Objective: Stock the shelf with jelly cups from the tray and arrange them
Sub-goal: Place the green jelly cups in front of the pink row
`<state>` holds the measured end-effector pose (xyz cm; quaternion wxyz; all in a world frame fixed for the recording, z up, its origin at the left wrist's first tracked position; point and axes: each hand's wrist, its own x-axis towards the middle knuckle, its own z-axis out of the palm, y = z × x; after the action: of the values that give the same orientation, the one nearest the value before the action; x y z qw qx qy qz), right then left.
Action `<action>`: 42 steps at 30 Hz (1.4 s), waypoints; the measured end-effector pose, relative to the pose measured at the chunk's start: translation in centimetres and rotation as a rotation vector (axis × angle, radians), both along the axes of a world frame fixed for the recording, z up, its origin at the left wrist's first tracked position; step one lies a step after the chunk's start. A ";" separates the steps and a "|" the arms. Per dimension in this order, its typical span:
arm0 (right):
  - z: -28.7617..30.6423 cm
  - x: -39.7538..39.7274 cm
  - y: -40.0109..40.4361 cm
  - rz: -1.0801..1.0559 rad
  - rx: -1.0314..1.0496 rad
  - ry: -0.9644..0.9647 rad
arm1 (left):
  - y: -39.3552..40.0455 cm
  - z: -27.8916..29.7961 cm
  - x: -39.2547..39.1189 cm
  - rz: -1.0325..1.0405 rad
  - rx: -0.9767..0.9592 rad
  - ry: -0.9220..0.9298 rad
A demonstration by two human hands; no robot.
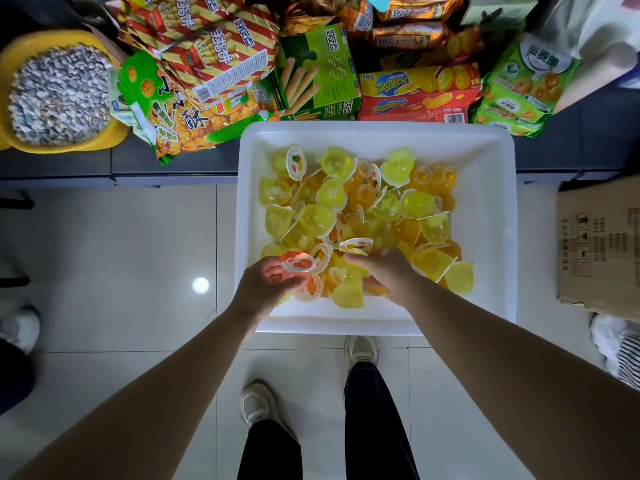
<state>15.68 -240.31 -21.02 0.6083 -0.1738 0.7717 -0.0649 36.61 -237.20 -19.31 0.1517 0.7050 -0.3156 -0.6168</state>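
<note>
We see two bare forearms with no sleeves, watch or rings, ending in the left hand (266,285) and the right hand (388,271). Below them we see two legs in plain black trousers (372,427), close-fitting and tapering to the ankle. On the feet we see a pair of pale, off-white lace-up trainers (258,405) with rounded toes; the laces and stitched panels show on the upper of each.

Dim; floor (104,265) glare spot (edges bent, w/ blur).
</note>
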 end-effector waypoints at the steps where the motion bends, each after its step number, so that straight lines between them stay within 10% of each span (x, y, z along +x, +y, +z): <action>1: -0.1 0.0 0.0 -0.031 0.024 -0.009 | 0.0 0.0 0.0 0.004 0.003 0.007; 13: 0.0 0.3 -0.4 0.003 0.200 -0.166 | 0.3 0.9 0.5 0.071 -0.003 0.117; 29: 2.3 -0.2 3.0 -0.229 -0.289 -0.065 | 0.4 4.6 2.0 0.170 -0.080 0.198; 42: 23.2 -0.6 2.2 -0.326 -0.670 -0.069 | -2.9 22.6 0.0 0.036 -0.293 0.252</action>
<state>15.05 -238.13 2.22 0.5251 -0.2357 0.7042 -0.4157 36.60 -240.13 3.25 0.3023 0.5979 -0.3679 -0.6448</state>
